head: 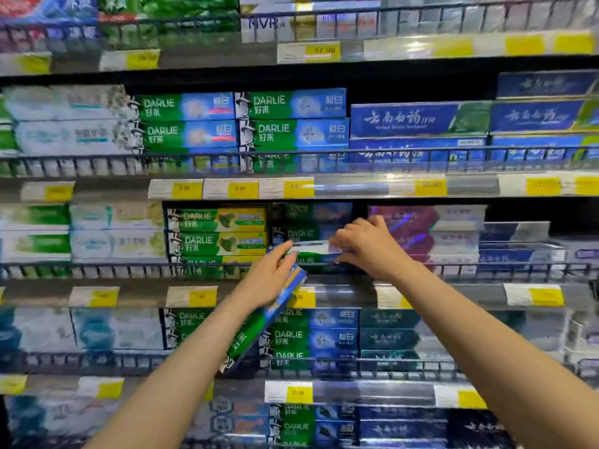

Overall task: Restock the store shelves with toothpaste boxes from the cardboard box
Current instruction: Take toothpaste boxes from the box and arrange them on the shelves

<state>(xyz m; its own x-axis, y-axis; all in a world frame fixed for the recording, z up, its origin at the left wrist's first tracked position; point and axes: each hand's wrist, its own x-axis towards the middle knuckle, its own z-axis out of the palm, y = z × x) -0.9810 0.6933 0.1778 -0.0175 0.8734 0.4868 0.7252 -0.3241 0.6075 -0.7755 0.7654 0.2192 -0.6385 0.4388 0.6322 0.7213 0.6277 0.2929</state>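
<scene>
Shelves (pixel 324 277) railed in wire, so stock goes in over the rail (pixel 129 266). Right hand (pixel 366 244), arm outstretched, fingers curled on a toothpaste box (pixel 309 247) lying flat atop the green-blue stack. Left hand (pixel 270 277) clamping a spare box (pixel 262 322), tilted, below. Cardboard box out of view.

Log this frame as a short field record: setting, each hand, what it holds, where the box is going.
setting: store shelving stocked with toothpaste boxes
left hand: holds a green-and-blue Darlie box, tilted, below the shelf rail
right hand: fingers on a box lying flat on the green-and-blue Darlie stack
target slot: that stack, beside the green-and-yellow Darlie boxes
cardboard box: not in view
</scene>
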